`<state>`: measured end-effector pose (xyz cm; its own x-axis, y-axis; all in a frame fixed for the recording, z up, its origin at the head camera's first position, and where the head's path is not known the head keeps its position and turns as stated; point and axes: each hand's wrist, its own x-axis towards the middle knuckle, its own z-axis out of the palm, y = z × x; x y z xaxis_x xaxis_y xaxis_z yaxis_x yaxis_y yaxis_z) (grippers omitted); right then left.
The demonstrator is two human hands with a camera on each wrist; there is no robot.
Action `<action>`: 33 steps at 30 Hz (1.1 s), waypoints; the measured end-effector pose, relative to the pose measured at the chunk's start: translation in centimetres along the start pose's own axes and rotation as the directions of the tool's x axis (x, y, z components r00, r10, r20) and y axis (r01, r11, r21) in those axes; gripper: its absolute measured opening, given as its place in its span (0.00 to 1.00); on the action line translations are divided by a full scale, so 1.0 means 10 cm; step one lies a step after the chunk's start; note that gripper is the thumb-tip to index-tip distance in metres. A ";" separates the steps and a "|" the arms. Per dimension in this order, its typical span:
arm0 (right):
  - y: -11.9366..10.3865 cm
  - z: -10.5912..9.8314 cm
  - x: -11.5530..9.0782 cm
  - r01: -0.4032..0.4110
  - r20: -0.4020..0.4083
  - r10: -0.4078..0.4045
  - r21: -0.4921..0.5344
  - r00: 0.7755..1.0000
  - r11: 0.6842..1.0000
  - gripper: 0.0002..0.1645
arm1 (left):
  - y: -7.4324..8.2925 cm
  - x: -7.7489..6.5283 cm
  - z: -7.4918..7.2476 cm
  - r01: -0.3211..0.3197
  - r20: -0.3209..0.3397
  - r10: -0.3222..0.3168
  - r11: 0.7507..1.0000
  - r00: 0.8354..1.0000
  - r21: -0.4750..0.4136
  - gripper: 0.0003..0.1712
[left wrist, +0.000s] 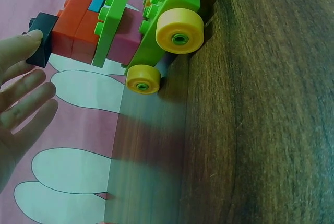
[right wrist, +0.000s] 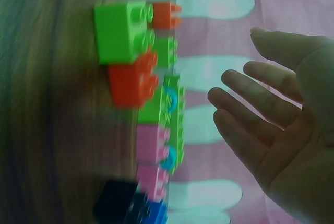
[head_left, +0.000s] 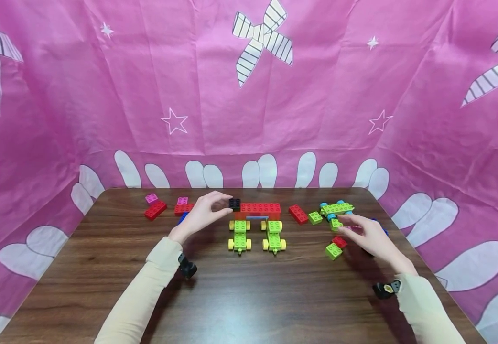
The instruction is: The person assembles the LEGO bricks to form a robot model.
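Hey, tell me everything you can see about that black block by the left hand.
The black block is a small, boxy toy brick, plastic by its look, with round studs on top. It sits upright on the left end, in the head view, of the red bricks, its top standing above theirs. The left hand pinches it. Whether it is fully pressed down is unclear.

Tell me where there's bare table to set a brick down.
Bare table lies between the left sleeve and right sleeve, nearer than the yellow wheels; another patch lies left of the left sleeve. It's crowded by the right hand, with green bricks and a blue-wheeled base.
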<state>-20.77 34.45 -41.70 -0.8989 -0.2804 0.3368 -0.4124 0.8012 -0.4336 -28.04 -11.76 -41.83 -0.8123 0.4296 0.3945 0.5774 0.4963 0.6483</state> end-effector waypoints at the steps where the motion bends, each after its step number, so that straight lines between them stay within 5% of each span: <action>1: 0.03 -0.03 -0.04 -0.018 -0.008 0.018 -0.005 1.000 1.000 0.23 | 0.00 0.00 0.00 0.001 0.002 -0.001 1.000 1.000 0.003 0.24; 11: 0.35 -0.17 -0.33 -0.074 -0.107 0.063 -0.102 0.992 0.992 0.23 | 0.00 0.01 0.00 0.005 -0.002 -0.005 1.000 1.000 0.015 0.24; 33: 0.59 -0.11 -0.65 -0.201 -0.049 0.196 -0.119 0.979 0.972 0.29 | -0.01 -0.01 0.00 -0.009 0.003 0.009 1.000 1.000 0.013 0.23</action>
<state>-17.27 41.59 -45.56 -0.9539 -0.0911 0.2860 -0.2027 0.8983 -0.3899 -27.99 -11.88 -41.96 -0.8068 0.4364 0.3984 0.5857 0.5022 0.6362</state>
